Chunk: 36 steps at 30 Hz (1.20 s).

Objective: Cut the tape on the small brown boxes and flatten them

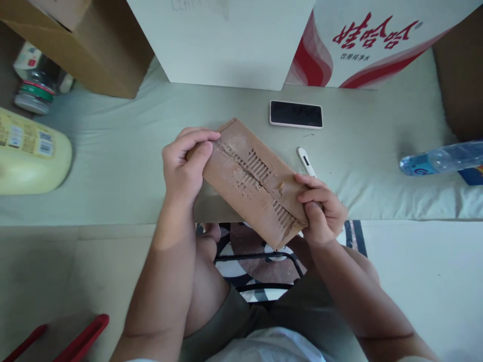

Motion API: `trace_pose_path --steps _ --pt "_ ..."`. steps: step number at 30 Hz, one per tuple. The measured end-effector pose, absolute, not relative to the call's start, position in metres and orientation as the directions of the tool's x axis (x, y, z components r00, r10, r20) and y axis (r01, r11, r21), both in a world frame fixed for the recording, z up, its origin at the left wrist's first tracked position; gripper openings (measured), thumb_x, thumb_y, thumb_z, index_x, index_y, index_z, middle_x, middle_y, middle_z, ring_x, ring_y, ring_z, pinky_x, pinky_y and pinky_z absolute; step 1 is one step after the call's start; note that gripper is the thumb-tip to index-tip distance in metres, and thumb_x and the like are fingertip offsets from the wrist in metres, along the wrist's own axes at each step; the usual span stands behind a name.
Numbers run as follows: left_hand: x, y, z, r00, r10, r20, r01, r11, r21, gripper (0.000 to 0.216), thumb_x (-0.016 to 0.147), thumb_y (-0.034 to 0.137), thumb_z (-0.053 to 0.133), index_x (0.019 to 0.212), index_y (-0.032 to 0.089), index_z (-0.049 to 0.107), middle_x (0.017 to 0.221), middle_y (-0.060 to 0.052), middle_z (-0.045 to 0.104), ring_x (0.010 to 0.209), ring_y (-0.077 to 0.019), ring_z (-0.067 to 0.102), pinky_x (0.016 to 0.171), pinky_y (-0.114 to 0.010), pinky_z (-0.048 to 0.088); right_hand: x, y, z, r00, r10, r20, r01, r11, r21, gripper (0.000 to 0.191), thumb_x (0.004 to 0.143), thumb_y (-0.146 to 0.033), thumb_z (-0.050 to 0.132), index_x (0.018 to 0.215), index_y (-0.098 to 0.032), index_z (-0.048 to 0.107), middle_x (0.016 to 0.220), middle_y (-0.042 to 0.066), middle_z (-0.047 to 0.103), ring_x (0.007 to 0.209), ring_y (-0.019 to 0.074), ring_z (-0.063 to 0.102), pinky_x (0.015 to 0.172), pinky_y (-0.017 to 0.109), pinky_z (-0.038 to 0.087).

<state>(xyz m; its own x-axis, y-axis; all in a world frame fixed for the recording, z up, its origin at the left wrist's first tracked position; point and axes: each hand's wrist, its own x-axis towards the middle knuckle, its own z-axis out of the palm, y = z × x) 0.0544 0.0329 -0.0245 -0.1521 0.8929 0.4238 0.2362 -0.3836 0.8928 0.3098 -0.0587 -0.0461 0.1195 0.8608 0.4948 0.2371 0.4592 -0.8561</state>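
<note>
Cardboard (pixel 226 173), its skin torn along the middle so the ribs show, is held slantwise; beneath it runs the near edge of the surface (pixel 113 151). Our left hand (pixel 186 163) pinches its upper end, our right hand (pixel 320 206) grips its lower end. Twisted or pulled, we judge it may rip along that weak line. A sudden give could fling a hand into the white stick (pixel 305 161) just beside it or the phone (pixel 296 114) beyond it.

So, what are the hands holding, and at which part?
Both hands hold one torn cardboard piece: the left hand grips its upper-left end, the right hand its lower-right end.
</note>
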Motion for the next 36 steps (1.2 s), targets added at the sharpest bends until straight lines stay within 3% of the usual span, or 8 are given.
trace_pose_path --steps 6,11,17,22,31,36 --pt "0.057 0.034 -0.023 -0.177 0.875 0.451 0.181 -0.422 0.889 0.022 0.088 0.016 0.067 0.085 0.03 0.084 0.094 -0.003 0.078 0.098 -0.0233 0.071 0.094 -0.042 0.052 0.311 -0.057 -0.043 0.085 0.852 0.516 0.235 0.486 -0.842 0.023 0.095 -0.017 0.056 0.091 -0.028 0.075 0.125 0.001 0.079 0.116 0.0246 0.076 0.096 0.043 0.062" --pt "0.057 0.036 -0.025 -0.197 0.858 0.475 0.124 -0.459 0.88 0.03 0.082 0.004 0.065 0.086 0.025 0.086 0.092 -0.003 0.081 0.094 -0.0206 0.071 0.089 -0.039 0.051 0.314 -0.056 -0.045 0.064 0.855 0.515 0.199 0.495 -0.846 0.023 0.098 -0.026 0.053 0.095 -0.028 0.076 0.127 0.003 0.078 0.117 0.0266 0.075 0.095 0.046 0.062" --pt "0.055 0.038 -0.023 -0.196 0.855 0.48 0.118 -0.466 0.877 0.033 0.078 0.003 0.065 0.085 0.026 0.087 0.088 -0.002 0.081 0.089 -0.0186 0.071 0.085 -0.035 0.05 0.317 -0.055 -0.042 0.027 0.856 0.517 0.217 0.5 -0.839 0.02 0.098 -0.026 0.056 0.098 -0.029 0.077 0.129 0.002 0.078 0.117 0.026 0.075 0.097 0.045 0.062" --pt "0.054 0.038 -0.023 -0.207 0.863 0.461 0.16 -0.435 0.886 0.028 0.077 0.007 0.065 0.084 0.024 0.086 0.088 -0.002 0.08 0.09 -0.0201 0.071 0.085 -0.037 0.05 0.311 -0.053 -0.047 0.184 0.822 0.538 0.026 0.544 -0.839 0.025 0.099 -0.032 0.055 0.114 -0.029 0.075 0.129 0.003 0.076 0.116 0.0265 0.075 0.102 0.048 0.061" --pt "0.051 0.038 -0.022 -0.249 0.882 0.401 0.15 -0.374 0.915 0.026 0.079 0.011 0.066 0.083 0.028 0.086 0.088 0.0 0.08 0.091 -0.0219 0.07 0.086 -0.04 0.048 0.307 -0.049 -0.047 0.251 0.89 0.382 -0.015 0.398 -0.917 0.034 0.097 -0.054 0.054 0.109 -0.027 0.071 0.126 0.008 0.075 0.116 0.0287 0.073 0.103 0.052 0.058" --pt "0.049 0.04 -0.019 -0.357 0.884 0.301 0.043 -0.307 0.951 0.028 0.073 0.009 0.066 0.076 0.029 0.086 0.082 0.001 0.079 0.084 -0.0203 0.067 0.079 -0.039 0.044 0.311 -0.047 -0.048 0.221 0.93 0.293 0.103 0.277 -0.956 0.04 0.099 -0.057 0.048 0.114 -0.026 0.068 0.13 0.01 0.073 0.125 0.0294 0.068 0.109 0.051 0.054"
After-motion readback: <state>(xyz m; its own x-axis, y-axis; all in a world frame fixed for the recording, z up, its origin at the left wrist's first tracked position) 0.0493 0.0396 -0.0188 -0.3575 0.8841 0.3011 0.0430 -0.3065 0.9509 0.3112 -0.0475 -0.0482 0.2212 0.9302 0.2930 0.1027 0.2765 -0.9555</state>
